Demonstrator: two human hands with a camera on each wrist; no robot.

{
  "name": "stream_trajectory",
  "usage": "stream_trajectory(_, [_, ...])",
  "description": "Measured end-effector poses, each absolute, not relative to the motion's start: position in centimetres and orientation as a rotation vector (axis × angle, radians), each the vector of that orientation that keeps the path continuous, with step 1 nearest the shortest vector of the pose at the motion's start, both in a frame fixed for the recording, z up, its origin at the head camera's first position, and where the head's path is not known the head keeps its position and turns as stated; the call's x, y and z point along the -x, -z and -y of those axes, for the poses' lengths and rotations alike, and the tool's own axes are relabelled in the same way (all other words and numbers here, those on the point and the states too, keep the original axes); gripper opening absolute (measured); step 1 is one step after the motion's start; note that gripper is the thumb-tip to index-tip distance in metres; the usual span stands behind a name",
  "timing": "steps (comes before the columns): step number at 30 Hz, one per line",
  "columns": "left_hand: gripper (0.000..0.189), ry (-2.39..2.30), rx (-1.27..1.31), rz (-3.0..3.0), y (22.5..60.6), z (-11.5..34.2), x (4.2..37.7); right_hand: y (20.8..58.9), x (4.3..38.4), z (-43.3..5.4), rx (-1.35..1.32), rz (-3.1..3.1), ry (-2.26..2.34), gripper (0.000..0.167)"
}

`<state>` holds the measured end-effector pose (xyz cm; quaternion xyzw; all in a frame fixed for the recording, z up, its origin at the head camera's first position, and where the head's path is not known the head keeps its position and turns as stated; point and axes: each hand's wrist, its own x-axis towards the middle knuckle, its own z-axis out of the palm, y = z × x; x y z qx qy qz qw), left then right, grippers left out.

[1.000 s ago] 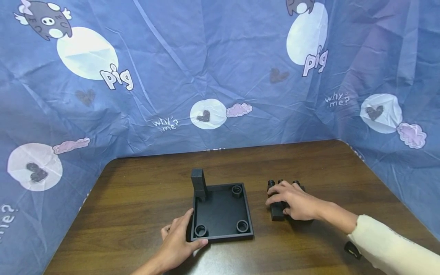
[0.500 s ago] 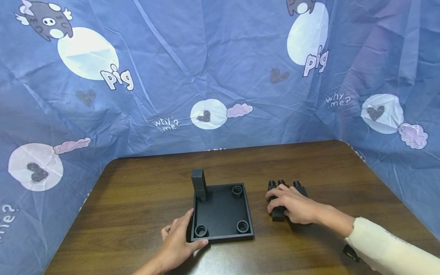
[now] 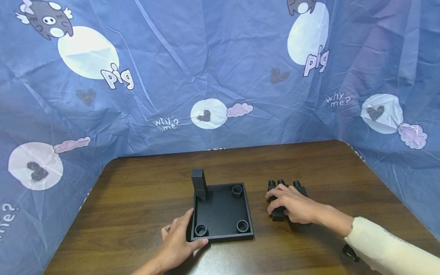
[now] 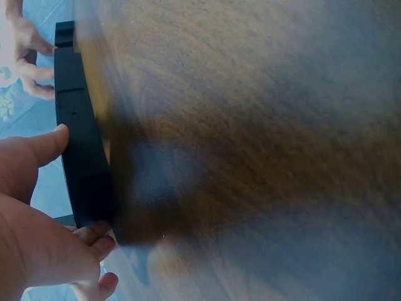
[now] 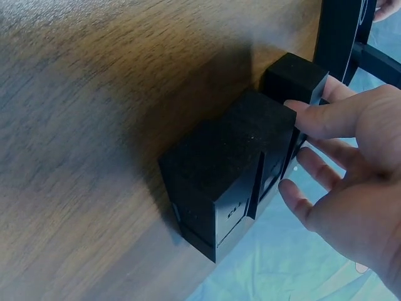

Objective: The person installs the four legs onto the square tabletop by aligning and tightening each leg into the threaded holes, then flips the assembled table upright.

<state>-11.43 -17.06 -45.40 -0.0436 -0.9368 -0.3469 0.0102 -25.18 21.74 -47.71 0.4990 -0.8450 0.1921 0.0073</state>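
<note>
From my remote view, I see the left hand (image 3: 177,238) gripping the black tray (image 3: 221,214) by its near-left corner. Right of the tray, the right hand (image 3: 295,206) pinches the closest black block (image 3: 277,216), other blocks (image 3: 300,190) just beside. A post (image 3: 198,181) stands at the tray's far-left corner.

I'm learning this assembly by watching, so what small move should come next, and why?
Probably lift the leftmost loose post clear of the other posts. The right hand has its fingers curled over it; the left hand holds the tray by its near-left corner. Three ring sockets are empty, while an upright post stands in the far-left corner.
</note>
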Motion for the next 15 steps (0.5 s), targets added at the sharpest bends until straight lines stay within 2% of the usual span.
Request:
stream_trajectory(5, [0.096,1.083,0.144,2.916,45.4,17.0,11.3,43.1,22.7,-20.0,-1.544,2.701,-0.513,0.060])
stream_trajectory(11, [0.096,1.083,0.153,2.908,45.4,17.0,11.3,43.7,23.2,-20.0,-1.590,2.630,-0.474,0.063])
stream_trajectory(15, [0.096,1.086,0.152,2.905,45.4,17.0,11.3,43.0,22.9,-19.6,-1.573,2.636,-0.462,0.057])
